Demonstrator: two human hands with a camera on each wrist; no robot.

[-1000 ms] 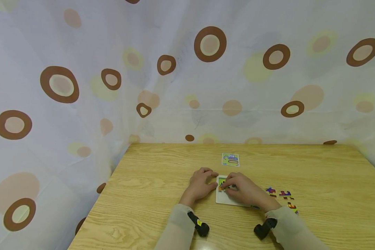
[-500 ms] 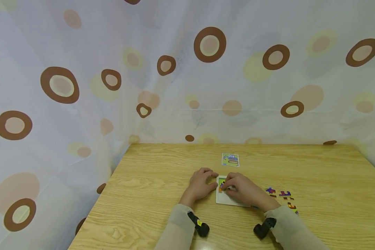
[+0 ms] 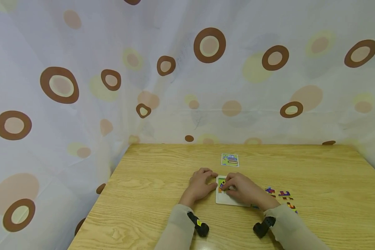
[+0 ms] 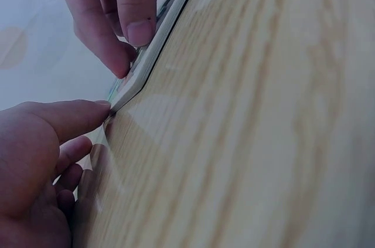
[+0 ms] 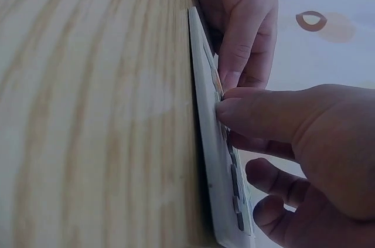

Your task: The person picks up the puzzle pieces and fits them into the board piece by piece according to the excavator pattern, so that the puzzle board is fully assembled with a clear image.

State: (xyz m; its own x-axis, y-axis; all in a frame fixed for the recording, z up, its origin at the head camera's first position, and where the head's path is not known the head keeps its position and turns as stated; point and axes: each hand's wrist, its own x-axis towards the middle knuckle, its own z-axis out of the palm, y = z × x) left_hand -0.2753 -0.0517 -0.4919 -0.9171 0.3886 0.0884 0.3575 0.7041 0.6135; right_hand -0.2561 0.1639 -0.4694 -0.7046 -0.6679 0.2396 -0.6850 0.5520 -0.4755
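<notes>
Reaching in from the right, your right hand (image 3: 242,187) brings its bent thumb and forefinger down onto the fitted pieces (image 3: 222,183) in the far left part of the white puzzle tray (image 3: 222,200). Whether that grip pinches a piece or merely presses on one cannot be told, as your fingertips hide the spot. Your left hand (image 3: 201,184) is released, its loosely spread digits touching the tray's left rim.

The tray lies flat on the worktop (image 3: 159,166) between your hands, its right side largely covered by your right hand, so its long axis is hard to judge. The relation that seems to count: the loose pieces (image 3: 285,194) sit to the right of your right grip, past the wrist, well apart from your left hand. Your right is clearly nearer, with the gap it works at lying leftward of that supply.
</notes>
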